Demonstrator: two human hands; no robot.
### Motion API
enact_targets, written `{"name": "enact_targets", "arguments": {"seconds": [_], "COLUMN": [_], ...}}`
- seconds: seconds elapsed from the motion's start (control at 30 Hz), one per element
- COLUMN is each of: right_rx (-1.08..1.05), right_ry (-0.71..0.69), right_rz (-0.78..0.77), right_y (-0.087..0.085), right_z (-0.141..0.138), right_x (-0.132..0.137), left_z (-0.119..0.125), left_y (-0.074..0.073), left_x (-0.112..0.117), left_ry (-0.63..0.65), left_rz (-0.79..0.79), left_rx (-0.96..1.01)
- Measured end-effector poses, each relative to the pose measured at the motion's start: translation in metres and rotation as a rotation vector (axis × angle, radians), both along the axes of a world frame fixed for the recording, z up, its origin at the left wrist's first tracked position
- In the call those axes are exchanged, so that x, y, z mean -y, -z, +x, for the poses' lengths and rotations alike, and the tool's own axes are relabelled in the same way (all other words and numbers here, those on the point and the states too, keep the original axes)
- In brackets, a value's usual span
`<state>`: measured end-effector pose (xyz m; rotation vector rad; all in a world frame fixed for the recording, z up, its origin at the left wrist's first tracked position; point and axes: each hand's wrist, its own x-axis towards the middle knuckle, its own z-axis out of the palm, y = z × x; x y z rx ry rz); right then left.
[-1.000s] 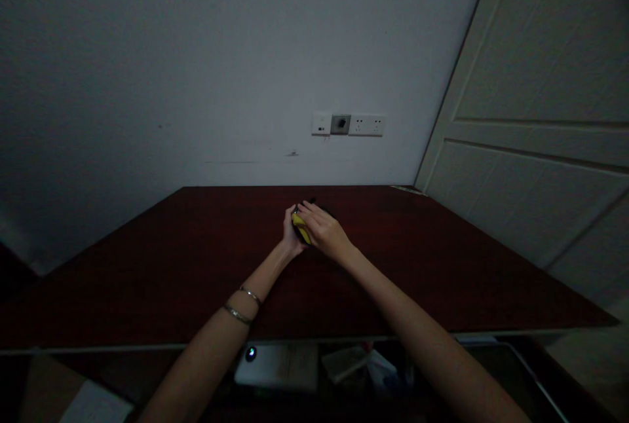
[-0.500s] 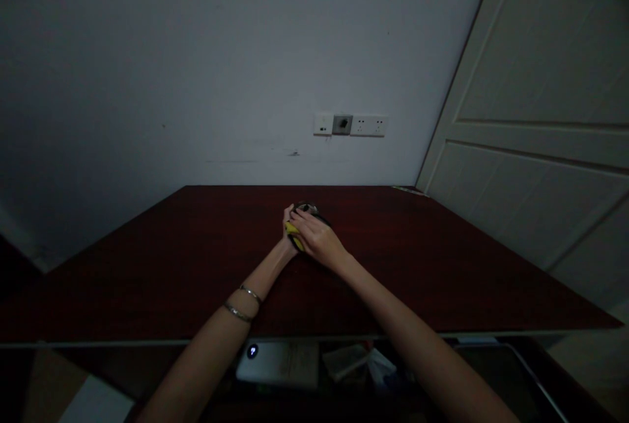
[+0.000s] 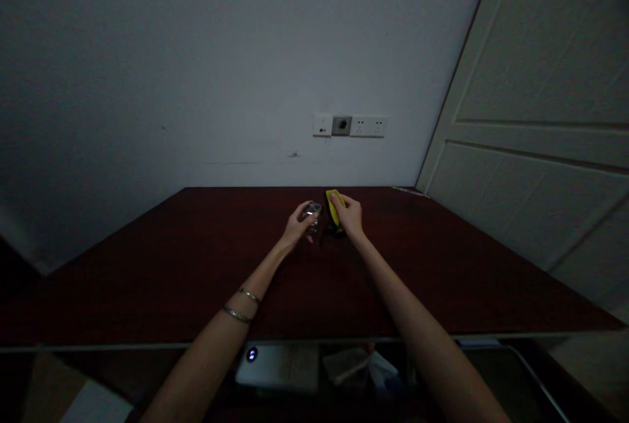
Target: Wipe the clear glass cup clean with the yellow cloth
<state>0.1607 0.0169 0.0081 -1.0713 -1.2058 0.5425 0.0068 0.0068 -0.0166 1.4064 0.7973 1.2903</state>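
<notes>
In the head view my left hand (image 3: 295, 227) is wrapped round a small clear glass jar (image 3: 313, 212), with the thumb across its near side. The jar is shiny, and its exact shape is hard to make out in the dim light. To its right, my right hand (image 3: 350, 215) pinches a yellow and black cloth (image 3: 333, 208), the thumb lying on the yellow face. Part of the cloth's dark side hangs low over the table. A small gap separates jar and cloth.
Both hands are over a dark red table (image 3: 196, 259), against a wall with sockets (image 3: 367, 126). Below its front edge an open drawer holds a pale device with a lit display (image 3: 280, 365) and plastic packets (image 3: 346, 365). A white door (image 3: 531, 82) stands right.
My hands have come apart. The right hand moved right and up with the cloth, off the jar. My left hand keeps the jar, now more fully visible.
</notes>
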Motion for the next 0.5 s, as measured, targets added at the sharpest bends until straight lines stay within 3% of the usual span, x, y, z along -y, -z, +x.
{"name": "enact_targets", "arguments": {"seconds": [0.1,0.2,0.5], "right_rx": [-0.120,-0.243,-0.454], "right_ry": [-0.046,-0.147,-0.589], "right_rz": [-0.096,-0.189,-0.319], "right_y": [0.006,0.012,0.015], "right_z": [0.010,0.010,-0.002], "right_x": [-0.015,-0.025,-0.019], "left_z": [-0.001,0.001,0.006], "left_y": [0.005,0.008,0.008], "left_x": [-0.006,-0.006,-0.003], "left_ry": [-0.188,-0.294,-0.353], "left_rz": [0.239,0.419,0.597], "left_rx": [-0.223,-0.394,-0.494]}}
